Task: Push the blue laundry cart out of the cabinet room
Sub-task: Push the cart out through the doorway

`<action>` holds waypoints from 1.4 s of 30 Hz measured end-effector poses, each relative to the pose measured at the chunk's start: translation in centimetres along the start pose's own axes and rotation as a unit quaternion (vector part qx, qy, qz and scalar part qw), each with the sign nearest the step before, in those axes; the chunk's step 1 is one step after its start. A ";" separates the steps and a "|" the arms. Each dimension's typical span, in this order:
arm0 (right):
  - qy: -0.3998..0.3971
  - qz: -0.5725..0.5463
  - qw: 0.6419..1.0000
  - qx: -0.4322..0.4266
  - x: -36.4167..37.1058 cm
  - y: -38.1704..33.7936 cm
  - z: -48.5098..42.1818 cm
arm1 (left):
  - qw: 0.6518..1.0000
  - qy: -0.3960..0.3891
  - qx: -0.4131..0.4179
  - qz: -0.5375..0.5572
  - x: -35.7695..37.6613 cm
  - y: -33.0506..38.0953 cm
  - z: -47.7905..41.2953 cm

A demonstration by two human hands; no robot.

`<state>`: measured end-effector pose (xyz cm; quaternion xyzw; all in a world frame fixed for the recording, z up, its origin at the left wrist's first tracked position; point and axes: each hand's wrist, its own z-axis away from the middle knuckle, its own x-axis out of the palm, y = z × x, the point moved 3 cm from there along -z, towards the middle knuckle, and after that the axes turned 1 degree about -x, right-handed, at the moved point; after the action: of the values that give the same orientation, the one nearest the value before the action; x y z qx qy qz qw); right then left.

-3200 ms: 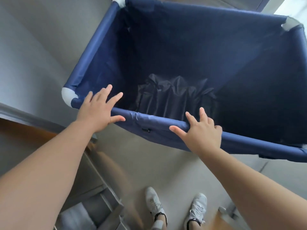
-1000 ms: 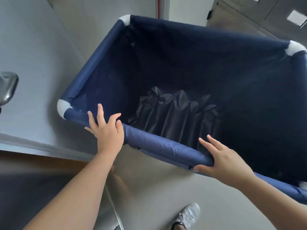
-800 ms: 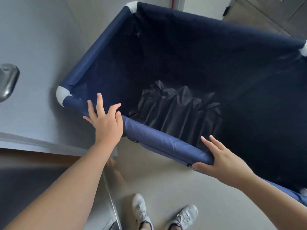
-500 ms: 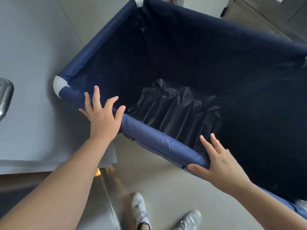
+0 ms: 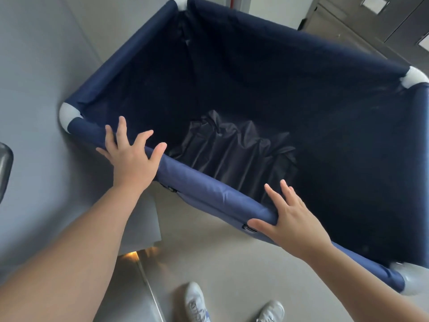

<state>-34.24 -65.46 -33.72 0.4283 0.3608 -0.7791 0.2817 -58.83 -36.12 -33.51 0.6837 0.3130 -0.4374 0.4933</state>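
Note:
The blue laundry cart (image 5: 209, 187) fills most of the view, a fabric bin on a tube frame with grey corner joints (image 5: 68, 113). A crumpled black bag (image 5: 232, 154) lies at its bottom. My left hand (image 5: 132, 159) presses on the near rail close to the left corner, fingers spread, thumb over the rail's inner side. My right hand (image 5: 294, 219) rests further right on the same rail, thumb on the near side and fingers straight over the top. Neither hand's fingers curl around the rail.
A grey door (image 5: 34, 89) stands close along the cart's left side, its metal handle (image 5: 4, 168) at the left edge. A floor threshold strip (image 5: 148, 287) runs beside my shoes (image 5: 197, 303). Metal cabinets (image 5: 371, 24) stand beyond the cart's far right corner.
The cart has rolled forward and swung a little along the door. My left hand's fingers have spread out from a curled hold. My feet have stepped forward behind it.

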 end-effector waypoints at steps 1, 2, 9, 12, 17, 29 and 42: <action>-0.006 -0.001 1.000 0.004 0.0 -0.1 -0.3 | 1.000 0.001 0.000 0.000 0.1 0.0 -0.4; -0.012 -0.001 1.000 0.008 0.0 -0.2 -0.7 | 1.000 0.001 0.001 0.002 0.3 0.0 -0.8; -0.036 -0.010 0.999 0.029 0.2 -2.3 -1.4 | 1.000 0.009 0.016 0.005 0.6 -0.9 -3.5; -0.027 -0.012 0.999 0.037 0.6 -3.7 -1.6 | 1.000 0.007 0.021 0.007 0.6 -1.6 -5.0; 0.000 -0.006 0.999 0.037 0.7 -5.7 -3.3 | 0.999 0.015 0.031 0.005 0.8 -2.2 -8.0; 0.011 -0.020 1.000 0.019 -0.3 -9.4 -8.0 | 0.999 0.002 0.032 -0.040 0.7 -4.0 -14.2; -0.084 -0.026 0.996 0.021 -3.4 -6.8 -11.6 | 0.998 0.016 -0.054 -0.004 1.4 -1.5 -14.2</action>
<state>-32.31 -51.69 -32.87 0.3572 0.3306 -0.8268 0.2819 -55.44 -22.20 -33.56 0.6616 0.3467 -0.4108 0.5228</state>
